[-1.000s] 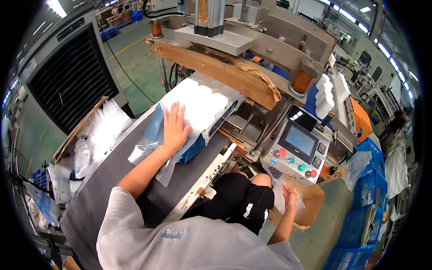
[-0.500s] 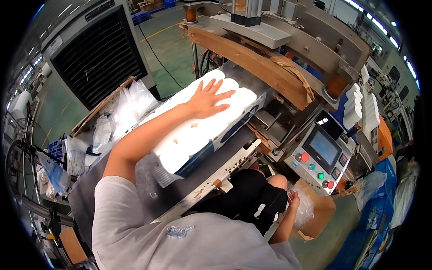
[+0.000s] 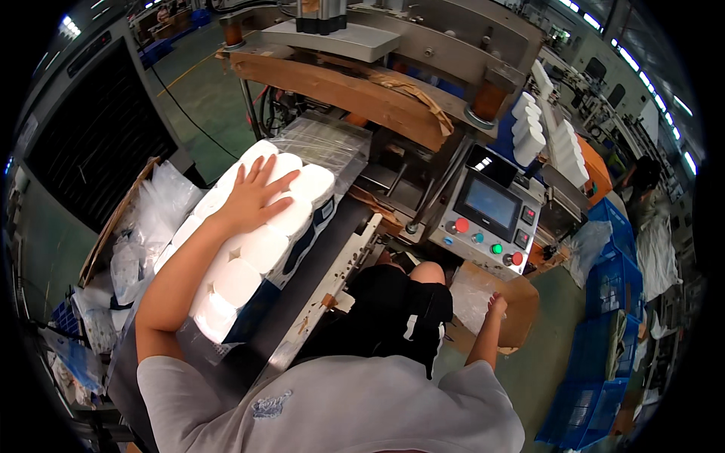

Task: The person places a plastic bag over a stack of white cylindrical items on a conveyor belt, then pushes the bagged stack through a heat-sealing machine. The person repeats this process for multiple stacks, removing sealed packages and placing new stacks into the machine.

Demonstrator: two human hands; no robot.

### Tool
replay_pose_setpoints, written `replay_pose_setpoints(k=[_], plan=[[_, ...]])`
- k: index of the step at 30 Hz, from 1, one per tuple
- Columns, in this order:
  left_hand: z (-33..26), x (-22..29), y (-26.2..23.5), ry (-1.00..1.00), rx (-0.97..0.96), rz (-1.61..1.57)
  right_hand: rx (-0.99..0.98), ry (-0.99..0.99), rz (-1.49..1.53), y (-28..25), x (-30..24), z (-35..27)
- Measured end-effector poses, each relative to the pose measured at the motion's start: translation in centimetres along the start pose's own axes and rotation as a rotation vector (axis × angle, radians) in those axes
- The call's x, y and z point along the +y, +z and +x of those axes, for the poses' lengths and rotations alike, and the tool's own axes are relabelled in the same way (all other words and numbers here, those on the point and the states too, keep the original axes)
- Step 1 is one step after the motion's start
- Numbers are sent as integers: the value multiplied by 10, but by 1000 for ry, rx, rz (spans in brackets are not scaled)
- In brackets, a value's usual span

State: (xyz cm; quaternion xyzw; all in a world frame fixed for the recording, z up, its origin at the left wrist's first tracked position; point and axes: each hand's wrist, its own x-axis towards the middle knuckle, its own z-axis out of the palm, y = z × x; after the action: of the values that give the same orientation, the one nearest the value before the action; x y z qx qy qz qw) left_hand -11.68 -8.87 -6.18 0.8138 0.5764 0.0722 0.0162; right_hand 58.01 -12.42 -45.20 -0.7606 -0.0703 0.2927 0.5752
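A pack of white toilet paper rolls (image 3: 258, 248) in clear film with dark blue printed sides lies at a slant on a dark belt (image 3: 308, 283). My left hand (image 3: 253, 198) rests flat on top of the rolls toward the pack's far end, its fingers spread. Loose clear film (image 3: 325, 147) stretches out past that far end toward the machine. My right hand (image 3: 496, 304) hangs low on the right, its fingers loosely bent with nothing visible in them. It is nearest to an open cardboard box (image 3: 517, 321) with clear plastic film (image 3: 472, 298) inside.
Beyond the belt stands a press-like machine with a brown-covered crossbar (image 3: 340, 90). A control panel (image 3: 483, 208) with a screen and buttons is at its right. Bagged clear plastic (image 3: 162, 204) fills a carton at left. Blue crates (image 3: 600, 362) stand at far right.
The view has shifted, so the machine and pack sit farther left in the picture. More clear film shows beyond the pack. My left hand stays on the rolls; my right hand's fingers are more bent.
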Motion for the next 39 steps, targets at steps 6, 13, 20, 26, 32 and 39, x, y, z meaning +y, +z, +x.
replay_pose_setpoints(k=[6, 13, 20, 26, 32, 39], plan=[[-7, 2, -4, -3, 97, -2, 164, -181, -8, -47, 1, 43], [-14, 25, -5, 145, 180, 72, -343, 110, -292, 20, 4, -35], [-15, 19, 1, -87, -108, 93, -643, -560, -231, 112, -41, -166], [-13, 17, -1, -86, -138, 54, -704, -633, -333, 122, -69, -222], [-10, 17, -1, -85, -174, 51, -709, -621, -313, 126, -67, -219], [-5, 14, -2, -61, -179, 53, -695, -637, -337, 122, -69, -230]])
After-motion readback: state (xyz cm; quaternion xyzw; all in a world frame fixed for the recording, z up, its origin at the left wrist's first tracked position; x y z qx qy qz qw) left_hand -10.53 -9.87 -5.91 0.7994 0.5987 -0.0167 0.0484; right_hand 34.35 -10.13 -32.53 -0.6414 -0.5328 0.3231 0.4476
